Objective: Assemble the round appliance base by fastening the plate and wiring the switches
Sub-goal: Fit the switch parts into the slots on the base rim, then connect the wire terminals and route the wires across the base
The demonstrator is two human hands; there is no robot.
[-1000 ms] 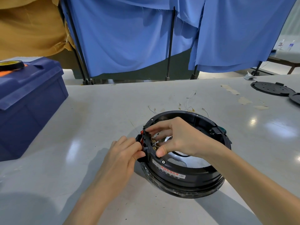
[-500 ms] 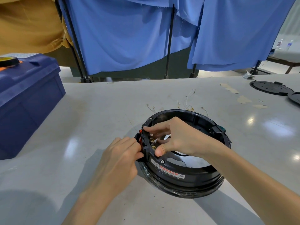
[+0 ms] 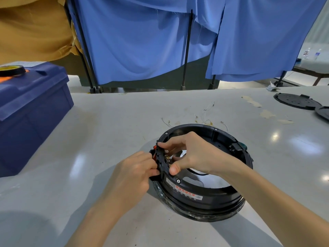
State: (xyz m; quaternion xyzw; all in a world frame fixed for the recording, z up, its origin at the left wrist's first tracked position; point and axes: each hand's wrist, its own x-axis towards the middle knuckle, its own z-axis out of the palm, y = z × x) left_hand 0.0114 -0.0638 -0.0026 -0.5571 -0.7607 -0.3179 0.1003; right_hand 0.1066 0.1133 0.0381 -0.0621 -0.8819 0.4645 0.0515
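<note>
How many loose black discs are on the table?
2. One disc at the table's far right; a second just nearer, cut off by the picture's edge. Others may lie out of view.

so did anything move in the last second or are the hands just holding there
Nothing visibly changed. The left hand still grips the switch block from outside the rim of the round base, and the right hand still pinches it from inside. The base sits at the same spot on the table.
</note>
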